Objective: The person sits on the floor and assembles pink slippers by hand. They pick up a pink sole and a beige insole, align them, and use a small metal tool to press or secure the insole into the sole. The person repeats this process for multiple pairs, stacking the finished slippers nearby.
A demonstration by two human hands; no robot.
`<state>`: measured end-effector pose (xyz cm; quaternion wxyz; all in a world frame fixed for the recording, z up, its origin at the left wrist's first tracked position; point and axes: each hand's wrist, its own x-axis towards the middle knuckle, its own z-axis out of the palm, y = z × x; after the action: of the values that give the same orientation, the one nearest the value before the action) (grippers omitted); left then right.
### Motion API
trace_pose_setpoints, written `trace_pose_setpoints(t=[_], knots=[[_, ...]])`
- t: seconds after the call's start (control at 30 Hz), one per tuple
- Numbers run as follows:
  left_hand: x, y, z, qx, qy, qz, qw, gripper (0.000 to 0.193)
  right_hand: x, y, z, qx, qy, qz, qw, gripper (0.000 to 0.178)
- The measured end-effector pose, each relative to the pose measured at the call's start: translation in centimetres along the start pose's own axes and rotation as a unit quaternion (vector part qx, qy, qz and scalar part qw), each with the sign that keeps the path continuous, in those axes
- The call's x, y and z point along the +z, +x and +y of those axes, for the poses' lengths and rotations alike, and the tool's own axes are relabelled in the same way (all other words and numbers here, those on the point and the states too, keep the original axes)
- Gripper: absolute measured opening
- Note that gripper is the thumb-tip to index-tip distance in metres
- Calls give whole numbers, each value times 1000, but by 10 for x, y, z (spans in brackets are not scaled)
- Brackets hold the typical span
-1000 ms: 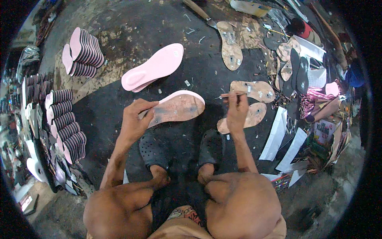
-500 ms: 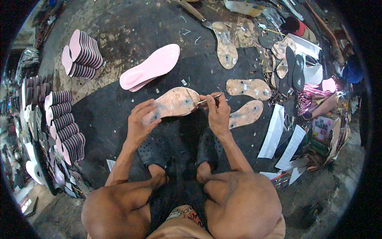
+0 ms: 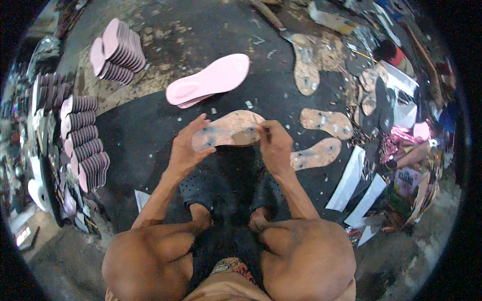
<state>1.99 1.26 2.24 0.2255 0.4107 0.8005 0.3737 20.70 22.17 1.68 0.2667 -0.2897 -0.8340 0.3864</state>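
Observation:
My left hand (image 3: pixel 190 143) grips the left end of a tan sole-shaped board (image 3: pixel 228 131) with dark smudges, fingers behind and thumb along the near edge. At the board's right end my right hand (image 3: pixel 276 148) is closed, its fingertips against the edge; anything between them is blurred and hidden. The board is held above the dark mat (image 3: pixel 150 135), in front of my shoes. Beyond it lie pale pink insoles (image 3: pixel 211 80), one overlapping another. To the right of my right hand are two more tan sole-shaped boards, a nearer one (image 3: pixel 319 153) and a farther one (image 3: pixel 326 124).
Stacked pink-and-dark soles stand at far left (image 3: pixel 118 52) and along the left side (image 3: pixel 83 133). Another tan sole board (image 3: pixel 305 72) lies far right, beside a wooden-handled tool (image 3: pixel 271 16). White strips (image 3: pixel 347 178) and a cluttered heap (image 3: pixel 406 133) fill the right.
The view has shifted, so things on the floor appear farther right. My right hand has turned inward against the board's end, and the thin metal tool seen in its fingers earlier no longer shows.

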Motion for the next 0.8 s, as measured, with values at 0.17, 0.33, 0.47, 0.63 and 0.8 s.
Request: trace_pose_setpoints(t=[0.17, 0.33, 0.47, 0.63, 0.8], knots=[[1, 4, 6, -112, -108, -36, 987, 111, 42, 32, -52, 31, 141, -95, 985, 13], [-2, 3, 9, -110, -28, -27, 993, 107, 80, 13, -41, -40, 132, -124, 983, 12], [2, 1, 4, -1, 40, -26, 999, 100, 63, -20, -39, -11, 99, -110, 989, 10], [-21, 43, 1, 72, 118, 124, 983, 77, 17, -2, -44, 63, 139, -13, 988, 16], [-49, 96, -5, 83, 105, 92, 987, 73, -28, 20, -4, 167, 139, 66, 974, 23]])
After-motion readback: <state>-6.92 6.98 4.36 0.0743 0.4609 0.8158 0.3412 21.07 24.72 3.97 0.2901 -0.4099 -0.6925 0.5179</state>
